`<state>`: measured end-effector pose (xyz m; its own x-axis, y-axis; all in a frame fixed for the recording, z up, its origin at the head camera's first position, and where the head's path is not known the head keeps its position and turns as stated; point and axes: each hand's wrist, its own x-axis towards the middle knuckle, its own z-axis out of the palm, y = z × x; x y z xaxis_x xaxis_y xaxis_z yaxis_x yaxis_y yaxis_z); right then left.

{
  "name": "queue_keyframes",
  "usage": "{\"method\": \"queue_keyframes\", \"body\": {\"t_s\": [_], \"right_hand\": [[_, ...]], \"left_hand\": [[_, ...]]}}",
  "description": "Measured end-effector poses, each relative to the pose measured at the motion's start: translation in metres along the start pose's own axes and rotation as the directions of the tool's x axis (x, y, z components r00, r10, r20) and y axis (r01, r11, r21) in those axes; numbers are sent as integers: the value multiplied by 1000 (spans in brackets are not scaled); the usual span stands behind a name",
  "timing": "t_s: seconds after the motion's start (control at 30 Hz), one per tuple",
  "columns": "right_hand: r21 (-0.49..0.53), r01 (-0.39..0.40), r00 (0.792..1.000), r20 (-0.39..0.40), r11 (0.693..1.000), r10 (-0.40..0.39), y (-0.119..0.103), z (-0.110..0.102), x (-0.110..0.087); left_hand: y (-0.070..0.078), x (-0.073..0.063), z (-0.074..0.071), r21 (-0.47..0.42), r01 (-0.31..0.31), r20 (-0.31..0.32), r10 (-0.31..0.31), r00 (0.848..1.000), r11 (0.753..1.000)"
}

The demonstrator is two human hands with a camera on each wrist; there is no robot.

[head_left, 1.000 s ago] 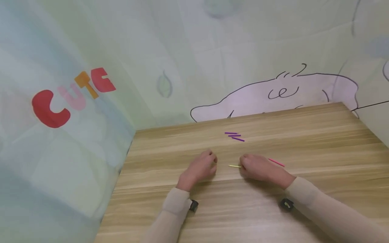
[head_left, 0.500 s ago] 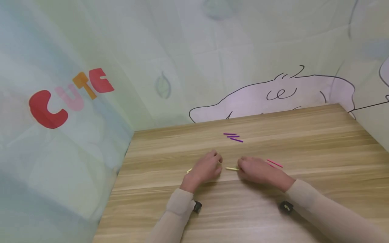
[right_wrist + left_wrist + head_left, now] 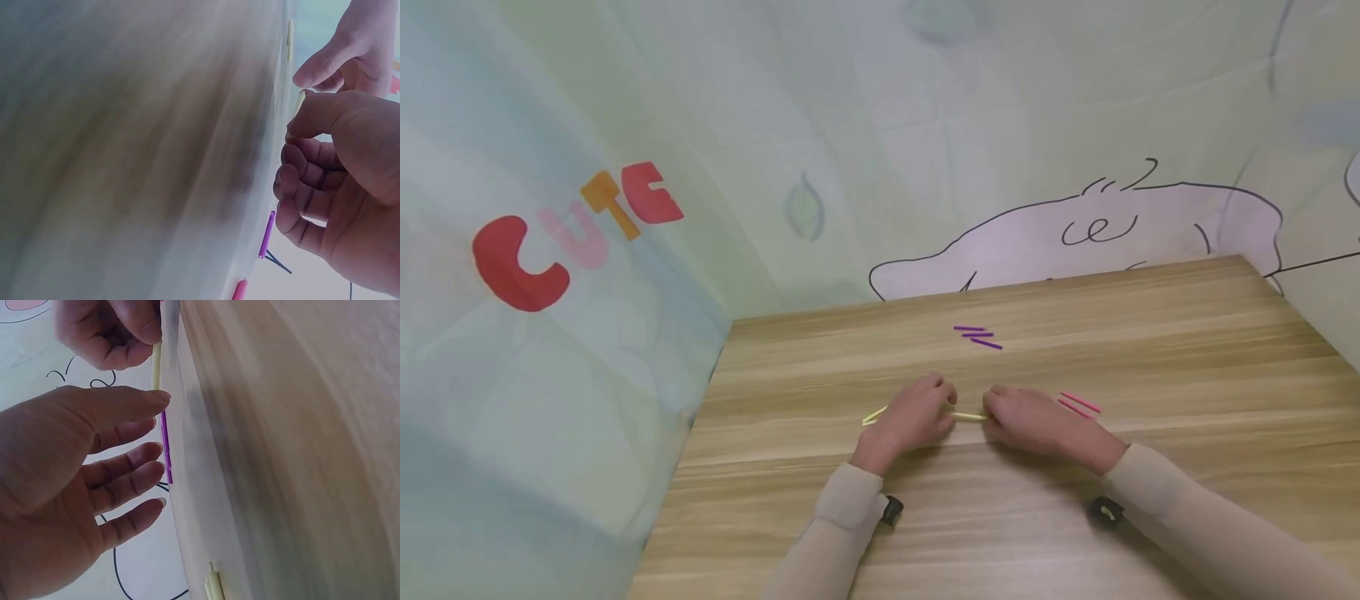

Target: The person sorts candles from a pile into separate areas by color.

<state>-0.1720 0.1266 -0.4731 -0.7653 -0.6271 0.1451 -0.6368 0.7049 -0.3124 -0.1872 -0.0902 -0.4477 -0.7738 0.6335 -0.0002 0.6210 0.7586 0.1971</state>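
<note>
In the head view, my right hand (image 3: 1022, 419) pinches one end of a thin pale-yellow stick (image 3: 967, 416) between thumb and fingers, low over the wooden table (image 3: 1000, 533). The stick's other end points left into the gap between thumb and index finger of my left hand (image 3: 913, 414). The left wrist view has my left hand (image 3: 94, 469) with thumb over the stick's end and the other fingers apart, only slightly bent. In the right wrist view, my right hand (image 3: 350, 169) holds the stick (image 3: 299, 103), its lower fingers curled.
Two more yellow sticks (image 3: 874, 414) lie left of my left wrist. Three purple sticks (image 3: 977, 335) rest near the table's back edge, and two pink sticks (image 3: 1078, 404) beyond my right wrist. A patterned cloth (image 3: 820, 125) hangs behind the table.
My left hand has moved right, up to the yellow stick's left end, uncovering the two yellow sticks behind it. My right hand has shifted slightly left, and a second pink stick has come into view.
</note>
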Motion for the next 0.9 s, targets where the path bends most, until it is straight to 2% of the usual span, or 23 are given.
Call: {"method": "queue_keyframes", "body": {"t_s": [0.53, 0.9], "right_hand": [[-6, 37, 999, -30, 999, -37, -4, 1, 2], [6, 49, 997, -66, 999, -48, -4, 1, 1]], "left_hand": [[1, -1, 8, 39, -43, -14, 44, 999, 998], [1, -2, 4, 39, -57, -19, 57, 998, 998]]}}
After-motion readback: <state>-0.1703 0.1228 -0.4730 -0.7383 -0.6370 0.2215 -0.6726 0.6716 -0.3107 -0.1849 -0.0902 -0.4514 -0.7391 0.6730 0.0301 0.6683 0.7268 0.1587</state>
